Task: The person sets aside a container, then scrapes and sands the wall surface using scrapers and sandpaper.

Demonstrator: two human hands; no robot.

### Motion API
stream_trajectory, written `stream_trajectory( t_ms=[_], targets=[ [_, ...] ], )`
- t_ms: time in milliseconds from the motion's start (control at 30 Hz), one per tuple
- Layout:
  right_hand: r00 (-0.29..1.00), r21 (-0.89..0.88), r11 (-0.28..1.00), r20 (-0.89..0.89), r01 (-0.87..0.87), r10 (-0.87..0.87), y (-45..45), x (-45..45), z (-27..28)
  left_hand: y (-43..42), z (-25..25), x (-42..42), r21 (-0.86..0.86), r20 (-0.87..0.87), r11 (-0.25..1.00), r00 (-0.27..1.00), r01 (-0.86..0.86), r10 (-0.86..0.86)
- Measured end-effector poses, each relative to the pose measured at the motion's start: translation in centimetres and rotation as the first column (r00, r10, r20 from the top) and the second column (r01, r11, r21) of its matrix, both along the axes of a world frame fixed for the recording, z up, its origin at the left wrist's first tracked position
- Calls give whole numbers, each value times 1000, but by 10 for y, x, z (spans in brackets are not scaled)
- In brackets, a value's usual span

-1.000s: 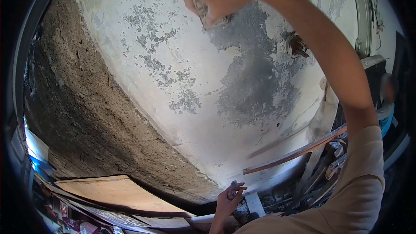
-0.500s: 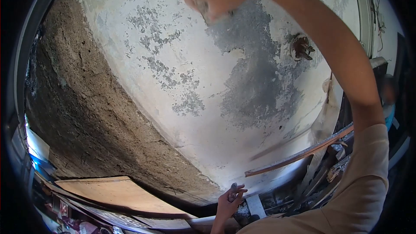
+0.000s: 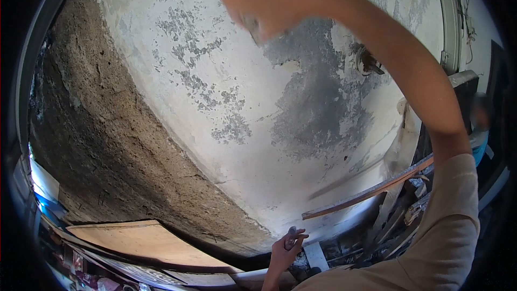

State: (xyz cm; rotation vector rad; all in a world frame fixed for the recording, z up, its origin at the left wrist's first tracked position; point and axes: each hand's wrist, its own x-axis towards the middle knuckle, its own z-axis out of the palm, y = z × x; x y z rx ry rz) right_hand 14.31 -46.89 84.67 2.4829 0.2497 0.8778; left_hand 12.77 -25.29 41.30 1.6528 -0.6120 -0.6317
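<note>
My right hand (image 3: 264,8), blurred by motion, is raised at the top centre, closed around a flat, greyish piece (image 3: 251,26) whose edge shows below the fingers. It is against or close to the peeling white wall (image 3: 242,167), at the upper end of a dark grey patch (image 3: 312,97). Low in the view, my left hand (image 3: 285,248) has its fingers curled round a small greyish object (image 3: 291,238), too small to name.
Rough brown bare wall (image 3: 124,145) lies left. A long wooden strip (image 3: 366,191) leans over debris (image 3: 398,221) at lower right. A wooden board (image 3: 145,242) stands at lower left. Broken fitting (image 3: 370,63) protrudes from the wall. Another person (image 3: 480,118) is at far right.
My right hand moved up slightly, then back down along the wall, still holding the flat piece. My left hand has hardly moved and keeps its small object.
</note>
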Motion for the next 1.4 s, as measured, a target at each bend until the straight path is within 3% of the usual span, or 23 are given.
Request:
stream_trajectory(
  t_ms=[100,133,167,233,300,400,433,500,533,600,667,767,867,900,933,967,1000,1067,1167,1233,1300,1367,1400],
  targets=[
    [981,29,988,123,-153,149,14,-60,28,0,-2,1,1,10,1000,1000,6,-6],
    [992,174,979,81,-109,96,10,-43,21,0,-2,0,11,19,1000,1000,13,-13],
    [992,177,978,79,-111,98,4,-27,8,1,-2,0,14,17,1000,1000,11,-11],
    [989,-118,993,149,6,11,-3,-8,-11,0,-2,1,15,11,1000,1000,9,-9],
    [995,-36,998,83,53,-50,-7,-14,1,0,-1,0,35,-1,999,1000,9,-9],
    [996,416,907,-37,-57,80,-11,-38,13,-4,0,-2,55,-22,998,999,35,-34],
    [996,420,906,-35,-56,79,-12,-30,3,-5,0,-3,54,-25,997,998,59,-57],
    [993,94,991,-80,96,-89,-10,-10,-30,-7,5,-8,28,-10,997,997,73,-72],
    [976,-46,975,-8,216,-216,-5,-24,-37,-11,6,-9,-13,4,996,996,85,-85],
    [936,53,948,186,-314,299,-35,-50,-63,-14,2,-10,15,-8,993,993,120,-120],
    [982,394,901,114,-184,151,-27,-100,-89,-19,0,-13,40,-27,984,985,173,-172],
    [968,669,740,-130,-73,213,-38,-145,-164,-35,-10,-17,103,-43,945,951,311,-308],
    [880,852,459,-399,252,259,-49,-169,-251,-56,-33,-24,5,48,896,894,445,-445],
    [900,911,332,-342,246,271,-58,-178,-293,-64,-29,-28,51,65,883,880,467,-470],
    [923,912,300,-342,280,178,-62,-189,-328,-72,-33,-32,-3,45,881,880,474,-473],
    [938,952,191,-277,239,208,-65,-201,-356,-82,-38,-37,-56,26,875,877,481,-480],
    [912,913,131,-399,385,100,-60,-214,-365,-90,-41,-42,-85,7,861,864,501,-503],
    [921,921,7,-388,389,-18,-65,-244,-405,-101,-44,-50,-7,-21,852,852,523,-523],
    [918,928,-107,-370,357,-145,-58,-283,-411,-109,-52,-69,-54,-25,823,823,566,-567],
    [928,921,-360,-255,147,-273,-54,-304,-416,-116,-43,-81,53,-128,790,789,611,-601],
    [925,925,-349,-254,148,-281,-53,-324,-437,-141,-71,-88,-110,-110,772,764,626,-635],
    [951,676,-709,-39,-201,-308,-48,-339,-469,-167,-73,-90,183,432,778,662,600,-612],
    [942,562,-777,10,-283,-336,-48,-347,-492,-179,-79,-96,102,389,798,715,593,-581]
  ],
)
